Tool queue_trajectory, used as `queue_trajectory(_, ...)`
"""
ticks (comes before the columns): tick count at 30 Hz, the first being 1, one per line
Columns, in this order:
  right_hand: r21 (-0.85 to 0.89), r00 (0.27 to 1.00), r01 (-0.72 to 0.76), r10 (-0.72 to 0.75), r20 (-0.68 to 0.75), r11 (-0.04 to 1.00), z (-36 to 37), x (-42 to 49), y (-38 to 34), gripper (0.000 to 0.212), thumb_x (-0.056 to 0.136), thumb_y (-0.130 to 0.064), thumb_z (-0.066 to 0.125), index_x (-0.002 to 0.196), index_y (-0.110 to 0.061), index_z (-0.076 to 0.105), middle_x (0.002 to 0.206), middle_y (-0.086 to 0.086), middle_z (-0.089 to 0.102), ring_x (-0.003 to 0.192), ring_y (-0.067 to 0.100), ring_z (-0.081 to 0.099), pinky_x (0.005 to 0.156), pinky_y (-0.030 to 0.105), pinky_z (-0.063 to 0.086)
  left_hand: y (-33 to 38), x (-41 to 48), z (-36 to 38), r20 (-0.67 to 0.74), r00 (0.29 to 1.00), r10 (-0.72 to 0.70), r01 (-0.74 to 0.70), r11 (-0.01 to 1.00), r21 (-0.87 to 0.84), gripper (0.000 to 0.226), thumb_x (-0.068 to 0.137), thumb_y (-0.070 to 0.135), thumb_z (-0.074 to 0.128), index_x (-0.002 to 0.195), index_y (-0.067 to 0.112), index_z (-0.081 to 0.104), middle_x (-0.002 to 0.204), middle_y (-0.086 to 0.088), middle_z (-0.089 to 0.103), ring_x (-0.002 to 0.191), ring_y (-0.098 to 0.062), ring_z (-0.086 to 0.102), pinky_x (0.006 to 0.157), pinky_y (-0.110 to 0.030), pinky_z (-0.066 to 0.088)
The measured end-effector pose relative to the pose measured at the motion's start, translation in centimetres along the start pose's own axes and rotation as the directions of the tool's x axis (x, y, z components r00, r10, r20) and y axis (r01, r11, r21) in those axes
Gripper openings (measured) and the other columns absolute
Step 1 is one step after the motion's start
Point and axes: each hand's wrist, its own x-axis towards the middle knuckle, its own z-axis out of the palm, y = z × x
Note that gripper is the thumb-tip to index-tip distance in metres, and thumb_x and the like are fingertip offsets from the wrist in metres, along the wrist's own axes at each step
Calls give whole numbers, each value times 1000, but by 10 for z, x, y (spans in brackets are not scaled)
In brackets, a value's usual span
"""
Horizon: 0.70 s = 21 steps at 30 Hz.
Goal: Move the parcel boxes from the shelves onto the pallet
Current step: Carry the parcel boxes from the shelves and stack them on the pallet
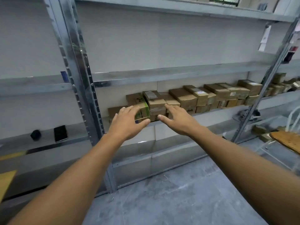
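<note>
A row of brown parcel boxes [186, 96] fills the middle shelf [219, 111] of a metal rack. At its left end stands a box with a green printed face [142, 109], and beside it a brown box with a label on top [154, 99]. My left hand [128, 122] reaches out with spread fingers, its fingertips at the green box's front. My right hand [177, 119] is stretched out open just right of it, fingertips at the brown boxes' front edge. Neither hand grips anything. No pallet is in view.
A steel upright [81, 75] stands left of the boxes. On the left bay's shelf lie a phone [60, 133] and a small black object [35, 134]. More boxes [280, 86] sit in the right bay. A wooden board [287, 140] juts in at right. Grey concrete floor [170, 192] below.
</note>
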Motion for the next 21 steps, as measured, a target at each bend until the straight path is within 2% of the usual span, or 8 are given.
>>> queue_trajectory(9,-25,998,-42,42,36,999,53,98,27,86,100,-72,44,166,-20,27,168,7,34,157,24,26,124,49,31,-64,89,59,45,998,-52,54,996,-65,83,93,76,51,161,32,31,170,0,28,158,-25,20,126,-56,25)
queue_trajectory(15,-89,997,-47,52,53,995,96,182,44,85,100,-71,42,163,-14,34,170,8,32,161,26,16,128,47,17,-113,160,100,112,989,-99,115,983,-144,85,92,76,50,162,31,31,171,0,25,159,-24,17,126,-50,23)
queue_trajectory(21,-116,997,-38,46,69,993,128,250,55,82,102,-70,39,160,-13,39,171,8,29,162,27,7,129,51,13,-143,216,132,130,981,-141,167,963,-212,81,93,74,51,159,29,37,171,-1,25,158,-24,19,123,-48,25)
